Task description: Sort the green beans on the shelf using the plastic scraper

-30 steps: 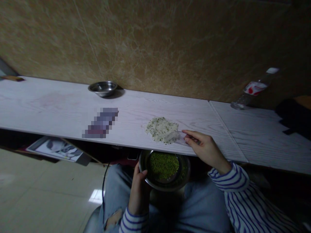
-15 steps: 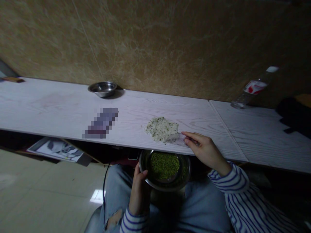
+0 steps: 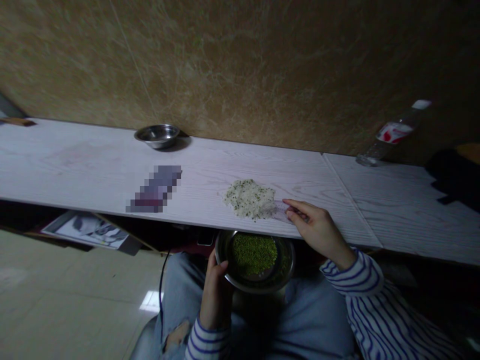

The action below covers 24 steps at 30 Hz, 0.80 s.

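Observation:
My left hand (image 3: pixel 216 286) grips the left rim of a steel bowl (image 3: pixel 245 289) in front of the table edge, above my lap. Green mung beans (image 3: pixel 255 252) cover much of its bottom. With thumb and fingers, my right hand (image 3: pixel 318 227) pinches a clear, flat plastic strip (image 3: pixel 279 210) just above the tabletop. Its far end touches the right side of a heap of white rice grains (image 3: pixel 249 197) with green beans mixed in. The strip is see-through, so its exact shape is hard to make out.
A second steel bowl (image 3: pixel 157 137) stands near the wall. A blurred-out flat object (image 3: pixel 155 190) lies on the white table (image 3: pixel 90 172). On the right are a plastic bottle (image 3: pixel 393 134) and a dark item (image 3: pixel 455 172). Below the tabletop is a shelf with a picture box (image 3: pixel 90 232).
My right hand and the plastic strip have shifted slightly up and away from the table's front edge. The left hand and bowl stay nearly still.

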Tool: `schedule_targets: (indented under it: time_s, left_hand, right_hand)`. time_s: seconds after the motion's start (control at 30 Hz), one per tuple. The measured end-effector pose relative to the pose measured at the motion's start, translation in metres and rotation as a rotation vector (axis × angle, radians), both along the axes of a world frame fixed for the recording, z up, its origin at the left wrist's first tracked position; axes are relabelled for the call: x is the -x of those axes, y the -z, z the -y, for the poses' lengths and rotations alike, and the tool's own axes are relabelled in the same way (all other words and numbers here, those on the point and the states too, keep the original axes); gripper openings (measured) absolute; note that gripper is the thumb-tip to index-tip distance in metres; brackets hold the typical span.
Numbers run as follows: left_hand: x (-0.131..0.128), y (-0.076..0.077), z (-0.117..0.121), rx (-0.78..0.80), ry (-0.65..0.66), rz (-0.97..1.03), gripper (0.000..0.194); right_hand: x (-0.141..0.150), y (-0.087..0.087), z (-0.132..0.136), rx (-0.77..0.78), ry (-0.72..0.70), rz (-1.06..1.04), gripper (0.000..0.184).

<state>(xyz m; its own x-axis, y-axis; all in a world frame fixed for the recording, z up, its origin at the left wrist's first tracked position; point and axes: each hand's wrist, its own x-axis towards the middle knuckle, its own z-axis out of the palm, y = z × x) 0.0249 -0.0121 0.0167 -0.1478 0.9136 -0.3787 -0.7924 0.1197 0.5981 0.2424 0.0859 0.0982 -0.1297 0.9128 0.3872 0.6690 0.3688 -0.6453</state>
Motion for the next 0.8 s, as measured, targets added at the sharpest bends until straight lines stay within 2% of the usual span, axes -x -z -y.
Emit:
schedule_targets:
  time_s: [0.17, 0.4, 0.6, 0.8]
  left_hand:
    - [0.001, -0.002, 0.001, 0.007, 0.016, 0.003, 0.057]
    - [-0.002, -0.007, 0.002, -0.006, -0.006, -0.001, 0.048]
    - [-0.002, -0.006, 0.001, 0.008, -0.011, 0.001, 0.056]
    - [-0.002, -0.007, 0.002, 0.007, 0.005, -0.019, 0.052]
  right_hand:
    - [0.006, -0.003, 0.006, 0.029, -0.026, 0.006, 0.034]
    - [-0.002, -0.007, 0.011, 0.04, 0.025, -0.017, 0.034]
    - [-0.011, -0.003, 0.015, 0.041, 0.07, -0.042, 0.033]
    - [-0.01, -0.001, 0.018, 0.064, 0.052, -0.018, 0.032]
